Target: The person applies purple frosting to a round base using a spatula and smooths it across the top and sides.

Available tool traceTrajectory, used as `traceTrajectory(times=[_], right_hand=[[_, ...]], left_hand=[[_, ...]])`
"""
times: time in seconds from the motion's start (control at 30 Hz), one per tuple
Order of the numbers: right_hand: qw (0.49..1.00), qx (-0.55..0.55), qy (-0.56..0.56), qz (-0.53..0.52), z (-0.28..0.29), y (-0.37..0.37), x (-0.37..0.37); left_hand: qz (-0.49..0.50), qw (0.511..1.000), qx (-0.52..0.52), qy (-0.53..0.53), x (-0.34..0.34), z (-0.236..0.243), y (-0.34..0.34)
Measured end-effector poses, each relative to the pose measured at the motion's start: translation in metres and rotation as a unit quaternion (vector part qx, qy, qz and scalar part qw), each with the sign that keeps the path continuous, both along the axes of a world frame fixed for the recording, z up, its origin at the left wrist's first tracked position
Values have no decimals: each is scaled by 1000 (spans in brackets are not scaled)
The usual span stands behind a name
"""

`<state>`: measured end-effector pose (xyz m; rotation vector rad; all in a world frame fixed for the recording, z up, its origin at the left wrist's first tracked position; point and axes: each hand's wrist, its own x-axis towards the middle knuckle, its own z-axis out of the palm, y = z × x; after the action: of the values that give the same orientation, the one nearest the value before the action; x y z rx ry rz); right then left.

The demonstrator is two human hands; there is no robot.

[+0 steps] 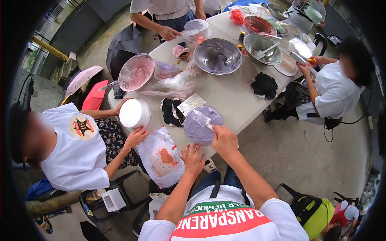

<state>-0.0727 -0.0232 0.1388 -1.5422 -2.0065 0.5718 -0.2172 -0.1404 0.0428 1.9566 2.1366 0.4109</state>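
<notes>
A round cake covered in uneven purple frosting sits at the near edge of the white table in front of me. My right hand grips a spatula, its blade lying against the frosting on top. Beside the cake's near left side is my left hand, fingers spread and pointing forward, holding nothing. Whether its fingertips touch the cake's base I cannot tell. Just beyond the cake lie a clear pack of small pale pieces and a crumpled black cloth.
To the left, a person steadies a white cake near a printed plastic sheet. Beyond stand a bowl of pink frosting, a steel bowl with purple residue and another bowl. Two other people work at the table's far and right sides.
</notes>
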Motion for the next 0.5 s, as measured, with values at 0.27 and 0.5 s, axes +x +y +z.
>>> traceTrajectory(times=[0.27, 0.5], right_hand=[[995, -24, -35, -88, -8, 0, 23], [991, -22, -50, -120, 19, -39, 39]], left_hand=[[-26, 1000, -11, -3, -11, -3, 2], [-32, 999, -31, -2, -18, -2, 2]])
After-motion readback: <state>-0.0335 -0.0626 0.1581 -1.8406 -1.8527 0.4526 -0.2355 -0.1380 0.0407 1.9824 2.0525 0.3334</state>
